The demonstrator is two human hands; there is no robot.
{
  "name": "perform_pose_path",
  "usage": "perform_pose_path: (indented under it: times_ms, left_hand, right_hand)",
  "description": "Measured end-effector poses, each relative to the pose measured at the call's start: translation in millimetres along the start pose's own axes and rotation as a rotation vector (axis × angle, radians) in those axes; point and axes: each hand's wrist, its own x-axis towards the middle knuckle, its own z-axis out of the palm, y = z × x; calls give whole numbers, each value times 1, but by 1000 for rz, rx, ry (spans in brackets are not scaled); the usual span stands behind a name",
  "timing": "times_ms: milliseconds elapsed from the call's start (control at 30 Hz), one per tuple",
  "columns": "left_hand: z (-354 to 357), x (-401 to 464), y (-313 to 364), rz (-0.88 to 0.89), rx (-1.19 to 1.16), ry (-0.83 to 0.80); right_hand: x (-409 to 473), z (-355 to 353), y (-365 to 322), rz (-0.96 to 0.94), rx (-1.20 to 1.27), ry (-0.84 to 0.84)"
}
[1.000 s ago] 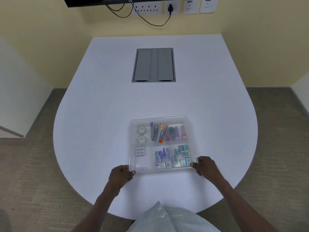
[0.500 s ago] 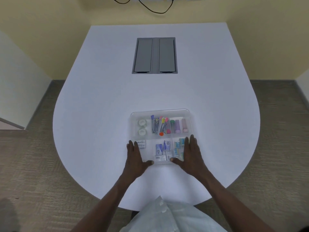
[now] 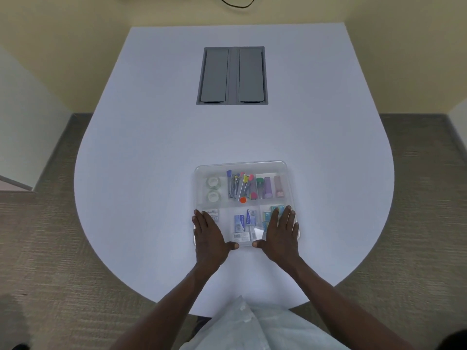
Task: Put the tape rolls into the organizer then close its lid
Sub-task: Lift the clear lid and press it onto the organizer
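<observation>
A clear plastic organizer (image 3: pixel 288 173) lies flat on the white table near its front edge, with its transparent lid down over the compartments. Two clear tape rolls (image 3: pixel 213 182) (image 3: pixel 213 196) sit one behind the other in its back left compartment. My left hand (image 3: pixel 209 234) lies palm down on the lid's near left corner, fingers spread. On the near right part of the lid my right hand (image 3: pixel 281 233) rests flat the same way. Neither hand holds anything.
Pens, markers and small boxes fill the organizer's other compartments. A grey double-flap cable hatch (image 3: pixel 232 75) is set into the table (image 3: pixel 151 147) farther back. The table's curved front edge runs just below my wrists, with carpet on both sides.
My hands left the organizer's front corners and came down flat on its lid. The view has tilted downward.
</observation>
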Motion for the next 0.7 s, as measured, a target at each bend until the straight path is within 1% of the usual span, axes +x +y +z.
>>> perform_pose_path:
  times_ms: [167,300,367,500,700]
  left_hand:
    - [-10,5,11,-34,86,-63]
    - [-29,25,21,16,160,-93]
    - [-38,37,23,33,216,-103]
    - [-41,50,23,46,294,-174]
    - [-39,53,23,41,325,-180]
  right_hand:
    - [7,-16,3,-7,45,14]
    - [31,-38,3,-51,33,67]
    - [44,-45,3,-66,-20,35]
    - [56,-45,-1,-62,-88,-45]
    - [59,-38,-5,-56,-127,-20]
